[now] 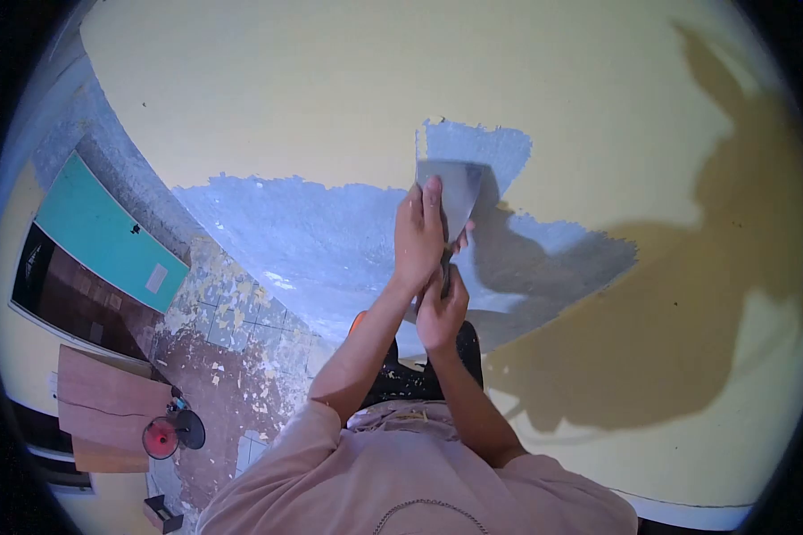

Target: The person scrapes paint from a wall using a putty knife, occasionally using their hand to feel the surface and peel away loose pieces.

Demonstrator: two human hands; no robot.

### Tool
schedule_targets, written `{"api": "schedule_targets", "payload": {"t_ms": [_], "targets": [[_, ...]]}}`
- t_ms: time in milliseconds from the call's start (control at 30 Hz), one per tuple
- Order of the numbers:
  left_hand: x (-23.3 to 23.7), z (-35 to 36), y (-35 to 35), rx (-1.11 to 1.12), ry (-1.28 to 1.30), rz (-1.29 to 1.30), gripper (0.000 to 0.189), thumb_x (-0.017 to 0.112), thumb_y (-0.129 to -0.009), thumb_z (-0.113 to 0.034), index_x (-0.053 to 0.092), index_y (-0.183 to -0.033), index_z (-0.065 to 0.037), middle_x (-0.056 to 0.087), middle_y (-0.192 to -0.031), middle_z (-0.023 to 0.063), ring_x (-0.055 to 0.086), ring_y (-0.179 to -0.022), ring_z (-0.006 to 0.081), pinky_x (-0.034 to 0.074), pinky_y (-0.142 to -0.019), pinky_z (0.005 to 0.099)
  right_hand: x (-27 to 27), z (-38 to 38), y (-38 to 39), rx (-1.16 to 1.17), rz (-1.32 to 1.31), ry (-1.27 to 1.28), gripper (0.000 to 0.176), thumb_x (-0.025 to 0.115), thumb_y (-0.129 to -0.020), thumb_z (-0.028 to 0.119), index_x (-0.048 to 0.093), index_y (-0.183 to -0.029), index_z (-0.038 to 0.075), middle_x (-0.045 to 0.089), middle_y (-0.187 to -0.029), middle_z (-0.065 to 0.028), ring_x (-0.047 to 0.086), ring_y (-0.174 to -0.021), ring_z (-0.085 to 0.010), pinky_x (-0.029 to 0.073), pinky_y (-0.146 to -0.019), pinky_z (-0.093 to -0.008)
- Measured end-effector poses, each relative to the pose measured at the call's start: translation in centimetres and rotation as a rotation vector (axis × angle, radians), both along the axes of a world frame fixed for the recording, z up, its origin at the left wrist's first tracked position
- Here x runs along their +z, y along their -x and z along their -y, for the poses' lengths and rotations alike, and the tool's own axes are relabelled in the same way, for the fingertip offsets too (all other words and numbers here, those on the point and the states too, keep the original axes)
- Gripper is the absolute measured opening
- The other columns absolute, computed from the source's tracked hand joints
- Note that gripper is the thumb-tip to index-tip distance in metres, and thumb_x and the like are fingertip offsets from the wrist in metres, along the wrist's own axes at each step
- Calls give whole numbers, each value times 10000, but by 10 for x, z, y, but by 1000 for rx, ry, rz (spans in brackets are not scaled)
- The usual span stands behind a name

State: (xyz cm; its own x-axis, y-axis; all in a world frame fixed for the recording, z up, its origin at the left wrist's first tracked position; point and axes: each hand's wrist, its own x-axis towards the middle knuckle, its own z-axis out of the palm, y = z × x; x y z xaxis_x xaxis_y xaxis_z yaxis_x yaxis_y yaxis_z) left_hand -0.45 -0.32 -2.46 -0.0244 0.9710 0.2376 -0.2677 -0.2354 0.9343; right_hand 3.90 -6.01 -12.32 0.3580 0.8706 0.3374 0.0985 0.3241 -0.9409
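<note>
A wide scraper has its flat metal blade against the wall, at the lower part of a small bared patch. My left hand grips it high up, thumb laid along the blade and fingertips showing past its right side. Below, my right hand is closed around the dark handle. Around the blade, bare grey plaster shows with ragged edges, bordered by yellow paint. A thin strip of yellow remains at the left of the upper patch.
Paint flakes litter the tiled floor on the left. A red-centred fan stands there near a brown board. A turquoise door is at the far left. My shadow falls across the wall on the right.
</note>
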Motion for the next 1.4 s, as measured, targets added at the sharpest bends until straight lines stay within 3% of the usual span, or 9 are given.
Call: {"api": "schedule_targets", "payload": {"t_ms": [100,133,367,667,767,800,1033,1300,1400], "targets": [[-7,3,0,3,-12,-20,413,358,-1005,-361,434,-807,-7,560,-569,110,539,-438,151,412,-386,264,-8,2,0,-20,47,-26,177,459,-958,132,497,-878,-21,493,-622,-40,413,-537,-89,337,-486,-257],[-21,7,1,11,12,-67,412,353,-1005,-362,434,-816,-6,571,-582,120,538,-435,153,416,-389,265,-14,9,1,-87,113,-50,258,496,-940,203,510,-869,-45,549,-661,-192,539,-579,-261,425,-583,-367],[5,-1,1,-31,14,43,405,355,-1004,-361,464,-915,19,587,-617,122,547,-446,159,440,-405,276,10,3,-1,16,-8,-14,222,472,-967,185,524,-909,-23,531,-693,-43,443,-591,-48,327,-495,-224],[-20,-2,3,-110,117,2,416,341,-1005,-361,482,-1013,30,611,-685,148,601,-523,184,494,-469,280,18,23,7,63,-202,59,235,450,-987,239,497,-855,51,435,-586,45,374,-458,-15,268,-383,-205],[10,4,2,-162,110,157,394,391,-995,-358,470,-906,18,594,-685,139,593,-501,189,522,-467,299,32,21,9,128,-318,63,238,452,-986,242,491,-843,55,436,-584,46,375,-448,-20,267,-382,-204],[-4,2,2,-127,66,106,390,380,-998,-348,471,-900,18,601,-703,148,607,-522,191,529,-476,305,19,21,3,98,-242,129,271,500,-964,242,525,-879,-14,549,-696,-39,492,-621,-89,417,-562,-252],[-15,-1,4,-75,62,106,391,358,-1004,-344,482,-992,26,613,-700,149,609,-532,187,530,-494,296,18,20,1,18,14,96,288,499,-962,241,516,-850,-24,564,-684,-62,490,-595,-109,419,-550,-292],[-36,-2,0,-87,142,155,380,395,-994,-359,477,-960,11,604,-683,136,603,-525,186,523,-487,296,-6,21,6,63,-213,98,273,482,-968,225,499,-839,-15,519,-636,-68,465,-608,-99,404,-555,-285],[-22,-19,4,6,18,-115,384,390,-996,-357,479,-951,14,601,-671,132,602,-522,180,515,-476,291,30,11,5,37,-84,58,284,487,-964,231,491,-832,-20,535,-637,-99,490,-603,-128,405,-550,-303]]}}
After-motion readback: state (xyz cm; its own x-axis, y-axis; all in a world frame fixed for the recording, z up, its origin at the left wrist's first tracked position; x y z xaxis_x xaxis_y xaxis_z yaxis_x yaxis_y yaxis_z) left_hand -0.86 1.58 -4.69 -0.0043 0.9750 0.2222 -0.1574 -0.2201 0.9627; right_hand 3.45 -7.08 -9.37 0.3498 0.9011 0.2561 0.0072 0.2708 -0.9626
